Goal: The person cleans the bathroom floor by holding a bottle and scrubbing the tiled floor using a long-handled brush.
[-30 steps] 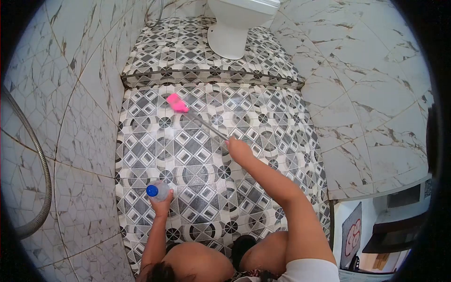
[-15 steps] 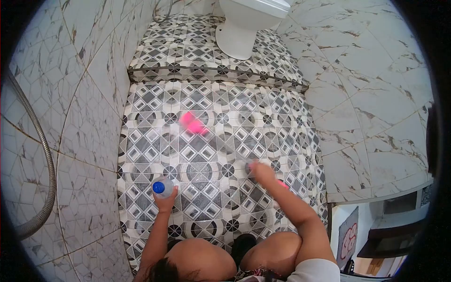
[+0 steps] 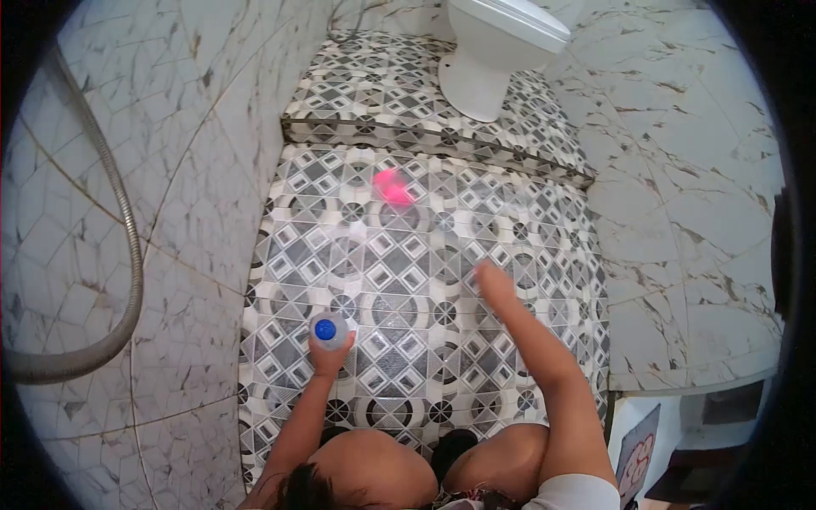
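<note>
My left hand (image 3: pixel 330 355) is wrapped round a clear plastic bottle (image 3: pixel 338 323) with a blue cap, held upright over the patterned floor at the lower left. My right hand (image 3: pixel 495 285), blurred by motion, is closed on the handle of a pink-headed brush; the thin handle is too smeared to make out. Up and to the left of that hand, the pink brush head (image 3: pixel 393 188) is at the floor tiles, near the step.
A tiled step (image 3: pixel 433 136) crosses the floor, with a white toilet (image 3: pixel 484 68) on it. A metal hose (image 3: pixel 127 229) hangs along the left wall. Marble-patterned walls stand on both sides. A patterned mat (image 3: pixel 637 455) shows at the lower right.
The brush head swung nearer to me, then moved away again toward the step. My right hand came back nearer, then forward. The bottle stays in my left hand, and the view has shifted left.
</note>
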Demonstrator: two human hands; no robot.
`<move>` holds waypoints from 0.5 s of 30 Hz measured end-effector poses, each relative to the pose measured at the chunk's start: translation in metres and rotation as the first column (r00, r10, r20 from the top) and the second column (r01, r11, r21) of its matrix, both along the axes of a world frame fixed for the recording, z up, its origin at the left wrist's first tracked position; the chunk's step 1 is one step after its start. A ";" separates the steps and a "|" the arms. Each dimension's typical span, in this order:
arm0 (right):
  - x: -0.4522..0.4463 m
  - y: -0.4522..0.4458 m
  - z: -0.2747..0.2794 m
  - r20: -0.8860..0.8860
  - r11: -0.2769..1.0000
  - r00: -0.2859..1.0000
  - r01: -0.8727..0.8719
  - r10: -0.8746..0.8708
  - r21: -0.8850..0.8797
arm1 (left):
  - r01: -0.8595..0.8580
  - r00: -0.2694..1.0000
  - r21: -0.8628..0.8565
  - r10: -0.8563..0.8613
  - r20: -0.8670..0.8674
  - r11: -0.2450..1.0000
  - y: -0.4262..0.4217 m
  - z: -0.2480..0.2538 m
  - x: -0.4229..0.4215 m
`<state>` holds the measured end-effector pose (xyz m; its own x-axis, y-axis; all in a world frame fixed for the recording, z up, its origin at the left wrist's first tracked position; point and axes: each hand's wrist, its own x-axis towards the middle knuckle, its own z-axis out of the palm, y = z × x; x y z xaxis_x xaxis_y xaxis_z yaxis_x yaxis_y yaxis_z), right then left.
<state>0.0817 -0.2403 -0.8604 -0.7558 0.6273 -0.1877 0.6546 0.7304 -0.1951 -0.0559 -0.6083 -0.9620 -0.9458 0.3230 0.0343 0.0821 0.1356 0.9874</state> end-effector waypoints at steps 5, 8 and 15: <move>-0.042 -0.013 -0.029 -0.158 0.980 0.968 -0.182 0.194 0.084 | -0.003 0.999 -0.004 0.003 -0.034 1.000 0.006 0.023 -0.001; -0.065 -0.114 0.015 0.155 0.957 0.960 -0.196 0.231 -0.214 | -0.022 0.995 -0.023 0.020 -0.096 0.999 0.007 0.017 -0.002; -0.080 -0.012 -0.009 -0.089 0.996 0.994 0.050 -0.057 -0.074 | 0.024 0.992 -0.006 -0.024 -0.124 1.000 0.005 0.015 -0.002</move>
<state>0.0012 -0.2526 -0.8697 -0.7376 0.6545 -0.1660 0.6695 0.6768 -0.3062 -0.0583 -0.6035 -0.9467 -0.9262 0.3458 0.1499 0.2077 0.1363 0.9687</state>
